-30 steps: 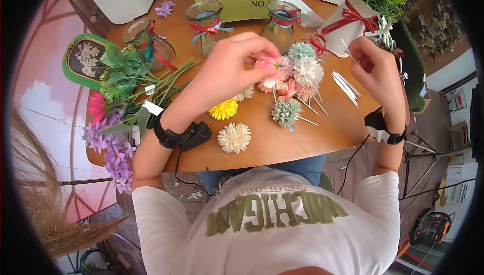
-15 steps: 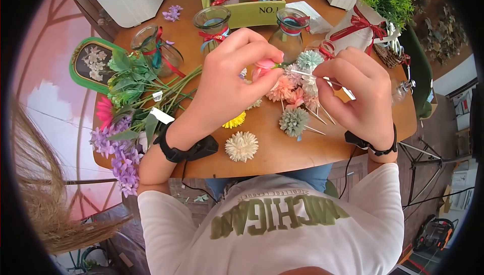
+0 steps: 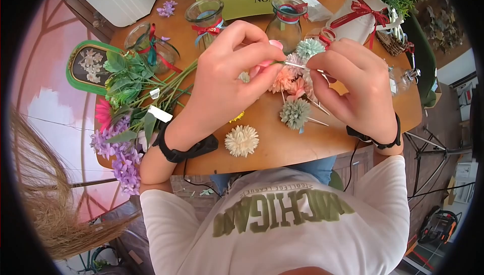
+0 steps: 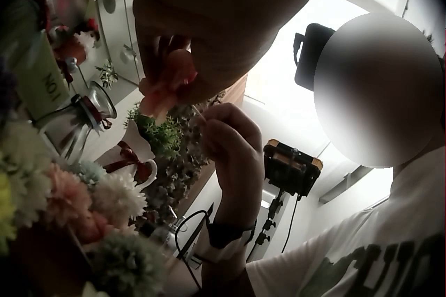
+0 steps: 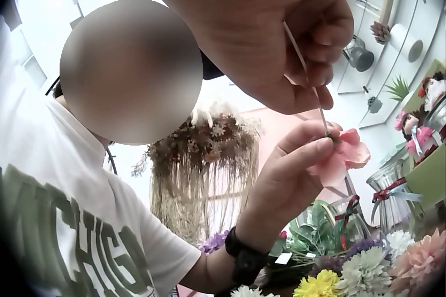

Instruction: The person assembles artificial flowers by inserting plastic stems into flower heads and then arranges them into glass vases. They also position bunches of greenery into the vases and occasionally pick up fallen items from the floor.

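Over the middle of the table, my left hand (image 3: 232, 76) pinches a pink artificial flower head (image 5: 346, 156) between thumb and fingers, petals facing away from the right hand. My right hand (image 3: 353, 81) grips a thin white stick (image 5: 322, 116) and meets the left from the right. The stick's tip is right at the flower's base in the right wrist view. Below and behind the hands lie a peach flower (image 3: 283, 79), a pale teal pompom flower (image 3: 310, 48) and a grey-green one (image 3: 295, 114), some with white sticks. A cream pompom flower (image 3: 241, 140) lies nearer the body.
Glass vases with ribbons (image 3: 204, 12) stand at the back, before a green crate (image 3: 252, 5). To the left are leafy stems (image 3: 123, 81), purple flowers (image 3: 125, 169) and an oval green frame (image 3: 75, 73). A white pot with a red ribbon (image 3: 348, 28) stands back right.
My right hand has come leftward from the table's right side, bringing the white stick to the flower's base. The left hand keeps hold of the pink flower head.
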A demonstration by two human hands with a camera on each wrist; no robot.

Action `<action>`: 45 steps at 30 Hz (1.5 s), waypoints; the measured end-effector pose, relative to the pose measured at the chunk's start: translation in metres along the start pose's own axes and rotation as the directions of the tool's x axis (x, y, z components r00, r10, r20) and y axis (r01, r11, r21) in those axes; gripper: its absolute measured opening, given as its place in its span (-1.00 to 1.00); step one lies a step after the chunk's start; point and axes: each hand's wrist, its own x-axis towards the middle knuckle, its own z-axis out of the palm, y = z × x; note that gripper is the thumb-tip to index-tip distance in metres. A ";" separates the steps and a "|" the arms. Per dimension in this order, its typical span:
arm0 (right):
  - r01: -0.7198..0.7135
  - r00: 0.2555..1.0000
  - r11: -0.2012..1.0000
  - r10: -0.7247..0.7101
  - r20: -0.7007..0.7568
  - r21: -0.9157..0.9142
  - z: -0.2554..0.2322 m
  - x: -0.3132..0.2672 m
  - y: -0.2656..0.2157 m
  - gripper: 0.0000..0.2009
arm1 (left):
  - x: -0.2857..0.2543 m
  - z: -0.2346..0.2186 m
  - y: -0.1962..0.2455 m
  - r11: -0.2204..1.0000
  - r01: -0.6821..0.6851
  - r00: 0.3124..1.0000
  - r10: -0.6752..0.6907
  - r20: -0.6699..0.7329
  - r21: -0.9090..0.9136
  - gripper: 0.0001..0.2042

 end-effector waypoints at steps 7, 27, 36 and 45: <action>0.072 0.996 0.996 -0.069 0.047 -0.052 0.010 -0.001 0.001 -0.80 | -0.005 0.007 0.002 0.985 -0.126 0.991 0.120 0.054 0.115 -0.78; -0.184 0.982 0.983 0.183 -0.051 -0.017 -0.017 0.007 0.031 -0.83 | -0.014 0.044 -0.017 0.982 -0.121 0.947 0.070 0.314 0.146 -0.44; 0.043 0.979 0.999 -0.035 0.201 -0.032 -0.015 -0.002 0.014 -0.77 | -0.001 -0.034 -0.029 0.828 0.023 0.726 -0.400 0.560 0.561 -0.47; 0.250 0.761 0.968 -0.191 0.621 -0.008 0.035 -0.031 -0.002 -0.71 | -0.018 -0.011 -0.051 0.897 -0.179 0.740 -0.148 0.656 0.404 -0.63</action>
